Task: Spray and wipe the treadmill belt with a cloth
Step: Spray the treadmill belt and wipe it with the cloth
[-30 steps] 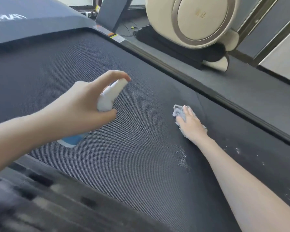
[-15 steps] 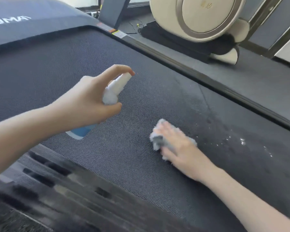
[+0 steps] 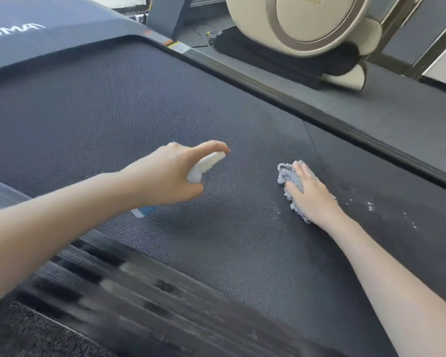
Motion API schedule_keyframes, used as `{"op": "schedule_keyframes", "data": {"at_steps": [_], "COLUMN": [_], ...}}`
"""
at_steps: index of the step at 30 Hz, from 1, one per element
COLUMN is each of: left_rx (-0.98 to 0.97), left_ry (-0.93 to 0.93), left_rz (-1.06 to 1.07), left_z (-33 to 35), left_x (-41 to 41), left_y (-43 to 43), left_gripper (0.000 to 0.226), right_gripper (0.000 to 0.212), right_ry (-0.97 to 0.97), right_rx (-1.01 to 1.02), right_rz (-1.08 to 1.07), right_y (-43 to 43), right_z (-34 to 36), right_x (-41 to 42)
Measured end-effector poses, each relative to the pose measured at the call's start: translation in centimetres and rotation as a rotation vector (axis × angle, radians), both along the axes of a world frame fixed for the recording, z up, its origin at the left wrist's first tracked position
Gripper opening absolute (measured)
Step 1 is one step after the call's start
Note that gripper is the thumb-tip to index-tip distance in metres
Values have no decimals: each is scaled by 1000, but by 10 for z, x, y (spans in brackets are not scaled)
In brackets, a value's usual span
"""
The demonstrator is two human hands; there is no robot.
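Note:
The black textured treadmill belt (image 3: 113,112) fills the middle of the head view. My left hand (image 3: 165,176) grips a spray bottle (image 3: 204,166) with a white head and a blue base, held just above the belt, nozzle pointing right. Its index finger lies over the top of the head. To the right, my right hand (image 3: 312,197) presses a crumpled grey cloth (image 3: 285,175) flat on the belt with straight fingers. Much of the cloth is hidden under the palm. White specks (image 3: 370,204) dot the belt right of that hand.
A black side rail (image 3: 319,112) runs along the belt's far edge, and a ribbed rail (image 3: 139,292) along the near edge. The dark motor cover (image 3: 49,29) rises at top left. A beige exercise machine (image 3: 307,27) stands on the floor beyond the far rail.
My right hand has slid the cloth away from me across the belt, back toward the far rail. My left hand with the bottle has shifted a little to the right.

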State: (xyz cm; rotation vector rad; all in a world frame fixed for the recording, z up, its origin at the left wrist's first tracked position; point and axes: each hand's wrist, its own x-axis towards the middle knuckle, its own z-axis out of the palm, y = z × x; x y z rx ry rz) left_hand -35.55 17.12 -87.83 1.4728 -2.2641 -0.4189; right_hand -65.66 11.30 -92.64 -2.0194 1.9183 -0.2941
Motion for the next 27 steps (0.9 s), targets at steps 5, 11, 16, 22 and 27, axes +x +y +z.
{"op": "schedule_keyframes", "data": {"at_steps": [5,11,16,22,27], "left_rx": [-154,-172,-195,-179,-130], "left_ry": [-21,5,34,-2,-5], "left_rz": [75,114,160,109,-92], "left_z": [-9,-6,-6,-2,-7], "left_x": [-10,-13,-21,-15,-59], "left_y": [-6,-9,-10,-5,4], "left_gripper": [61,55,56,59,60], "right_gripper": [56,58,58,58,58], "right_ry": [-5,10,27,31,39], "right_rx": [-40,-34,-37,-26,-10], "right_rz": [17,29,38,31,-18], "right_y": [23,31,33,36,43], "right_z": [1,5,7,5,8], "right_x": [-14,-16,-16,-19,-31]}}
